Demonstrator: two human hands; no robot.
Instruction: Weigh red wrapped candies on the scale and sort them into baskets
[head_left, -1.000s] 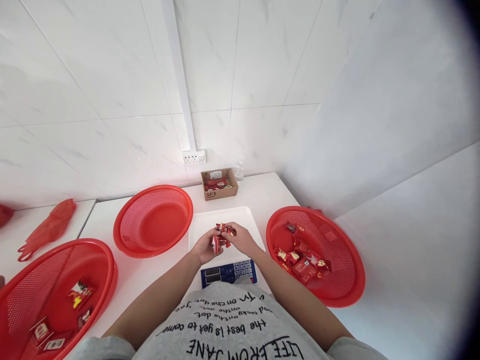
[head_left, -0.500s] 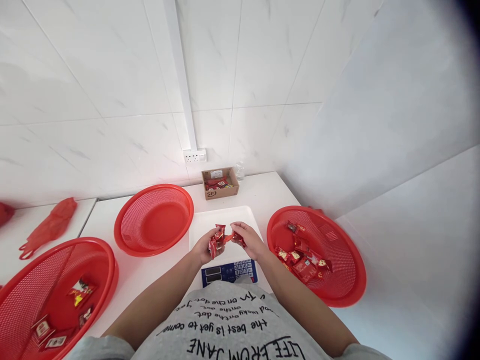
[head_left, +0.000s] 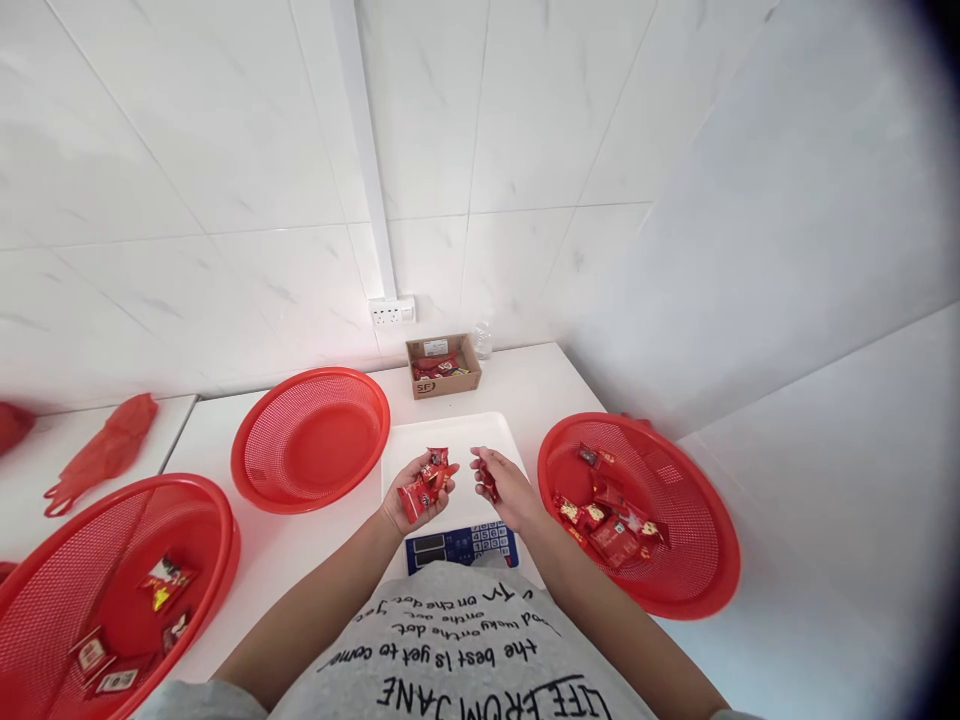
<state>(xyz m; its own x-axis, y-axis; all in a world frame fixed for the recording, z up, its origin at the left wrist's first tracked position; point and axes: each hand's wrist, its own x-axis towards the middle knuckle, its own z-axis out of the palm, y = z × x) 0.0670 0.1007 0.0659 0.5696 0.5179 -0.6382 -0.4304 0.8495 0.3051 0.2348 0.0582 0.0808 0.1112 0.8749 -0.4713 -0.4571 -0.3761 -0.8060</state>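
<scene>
Several small red snack packets (head_left: 424, 486) lie in my left hand (head_left: 406, 497), which is cupped around them with the palm turned up. My right hand (head_left: 508, 487) is curled round a dark red packet (head_left: 488, 482), partly hidden by the fingers. Both hands are above the white weighing scale (head_left: 457, 432), a small gap between them. The blue keypad panel (head_left: 460, 544) of the scale shows just below my hands.
At right stands a red basket (head_left: 703, 520) with several packets. Another red basket (head_left: 202, 490) with packets is at lower left, and a third red basket (head_left: 311, 440) lies behind it. A cardboard box (head_left: 444, 388) of packets sits by the wall, near a red bag (head_left: 109, 448).
My hands have drawn apart. The left hand has turned more palm-up, spreading its packets into view, while the right hand has moved slightly right with its packet.
</scene>
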